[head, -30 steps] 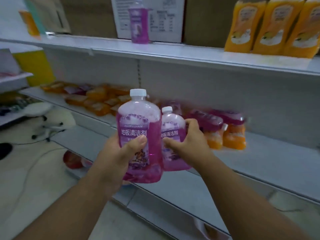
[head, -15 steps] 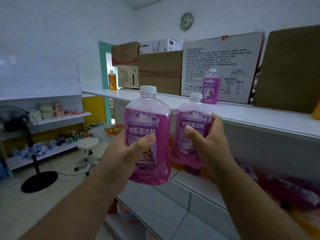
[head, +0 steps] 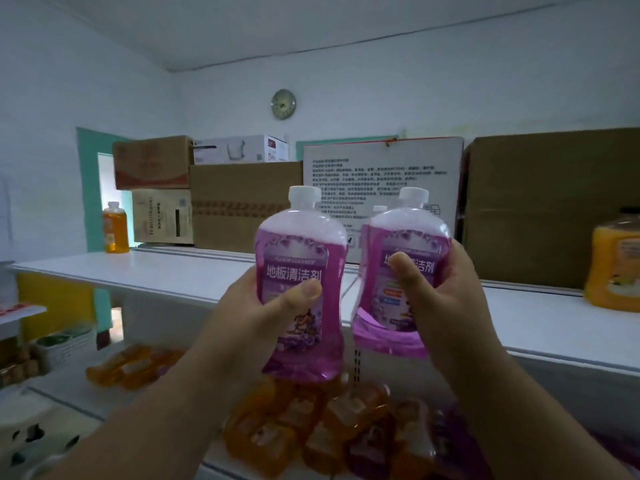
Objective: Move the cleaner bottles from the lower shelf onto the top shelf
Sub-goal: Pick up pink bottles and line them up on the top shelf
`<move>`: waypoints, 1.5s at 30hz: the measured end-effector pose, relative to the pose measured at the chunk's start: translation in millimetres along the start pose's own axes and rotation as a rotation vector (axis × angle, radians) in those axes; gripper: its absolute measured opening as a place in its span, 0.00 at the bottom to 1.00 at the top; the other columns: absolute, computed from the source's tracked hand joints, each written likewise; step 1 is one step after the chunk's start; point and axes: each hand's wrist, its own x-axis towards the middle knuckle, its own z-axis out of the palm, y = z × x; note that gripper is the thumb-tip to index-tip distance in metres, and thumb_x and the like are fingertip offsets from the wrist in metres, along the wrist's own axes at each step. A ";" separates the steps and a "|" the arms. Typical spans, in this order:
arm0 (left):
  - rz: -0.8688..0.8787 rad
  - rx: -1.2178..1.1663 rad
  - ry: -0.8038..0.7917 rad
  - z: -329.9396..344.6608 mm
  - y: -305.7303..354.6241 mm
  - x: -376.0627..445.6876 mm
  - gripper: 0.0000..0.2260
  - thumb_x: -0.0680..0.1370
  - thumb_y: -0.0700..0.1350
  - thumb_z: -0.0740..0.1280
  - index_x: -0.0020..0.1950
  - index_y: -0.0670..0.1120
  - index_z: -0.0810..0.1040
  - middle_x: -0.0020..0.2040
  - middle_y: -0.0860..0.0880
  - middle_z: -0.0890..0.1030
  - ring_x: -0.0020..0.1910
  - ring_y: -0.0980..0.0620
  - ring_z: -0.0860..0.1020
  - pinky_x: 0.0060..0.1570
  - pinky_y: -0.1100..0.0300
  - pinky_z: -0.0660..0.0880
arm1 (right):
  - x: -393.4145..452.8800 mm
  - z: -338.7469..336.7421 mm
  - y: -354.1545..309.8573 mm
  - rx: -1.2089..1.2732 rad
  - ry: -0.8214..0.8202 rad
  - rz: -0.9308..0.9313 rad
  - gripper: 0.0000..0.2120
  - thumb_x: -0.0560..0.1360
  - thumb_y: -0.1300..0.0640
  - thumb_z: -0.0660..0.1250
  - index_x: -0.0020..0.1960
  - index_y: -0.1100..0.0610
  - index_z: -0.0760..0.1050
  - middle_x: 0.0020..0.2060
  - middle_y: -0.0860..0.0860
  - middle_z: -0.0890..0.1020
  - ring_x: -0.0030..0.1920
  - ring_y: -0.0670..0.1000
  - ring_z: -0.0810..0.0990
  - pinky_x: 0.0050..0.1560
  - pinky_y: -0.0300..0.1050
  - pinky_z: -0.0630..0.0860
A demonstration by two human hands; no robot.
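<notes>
Plainly, "地板清洁剂" purple bottles (head: 300, 289).

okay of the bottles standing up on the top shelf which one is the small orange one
The small orange bottle at the shelf's far left end, beside the stacked cardboard boxes. The other orange bottle, at the right edge, is far wider and squatter.

We count three purple cleaner bottles: one (head: 300, 289) centre frame, one (head: 398, 271) right of centre, one cap (head: 380, 208) showing between them. Two orange bottles: left (head: 116, 227), right edge (head: 614, 265). One wall clock (head: 283, 104), upper centre.
</notes>
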 end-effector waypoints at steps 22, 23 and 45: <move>-0.101 0.230 -0.279 167.2 -91.8 226.8 0.19 0.61 0.46 0.85 0.49 0.52 0.84 0.40 0.53 0.87 0.41 0.53 0.86 0.47 0.50 0.83 | 87.7 -158.2 13.4 -0.429 0.132 0.194 0.31 0.59 0.47 0.80 0.57 0.44 0.68 0.51 0.49 0.82 0.47 0.46 0.85 0.39 0.43 0.83; -0.120 0.244 -0.262 168.1 -97.7 230.9 0.19 0.61 0.46 0.85 0.49 0.52 0.84 0.40 0.53 0.87 0.41 0.53 0.86 0.49 0.49 0.83 | 91.7 -161.6 18.0 -0.412 0.114 0.204 0.31 0.59 0.48 0.80 0.57 0.44 0.68 0.51 0.49 0.82 0.46 0.43 0.84 0.36 0.41 0.82; 0.632 1.104 -0.270 129.2 -88.1 273.6 0.38 0.68 0.57 0.79 0.75 0.60 0.65 0.69 0.52 0.75 0.64 0.49 0.73 0.60 0.52 0.71 | 114.6 -174.2 51.0 -0.660 -0.048 0.230 0.27 0.57 0.42 0.74 0.52 0.42 0.67 0.48 0.45 0.80 0.46 0.47 0.82 0.37 0.37 0.80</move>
